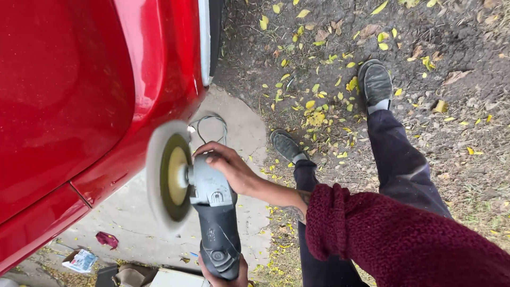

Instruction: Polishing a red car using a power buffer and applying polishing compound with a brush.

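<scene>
Presently, head view: grey-bodied electric polisher (215, 212) with blurred round white buffing pad (167, 178), held beside the glossy red car body panel (69, 95) at 9 o'clock; whether pad and paint touch cannot be told. Judged heavy, rigid, prone to twist; best taken two-handed, at head and tail. Right hand (228, 165) is clenched over the gear head. Left hand (226, 276), at 6 o'clock, is cut off by the frame edge; fingers curl around the tail.

Left hand (226, 273) cut off below; pad (162, 178) blurred.
</scene>
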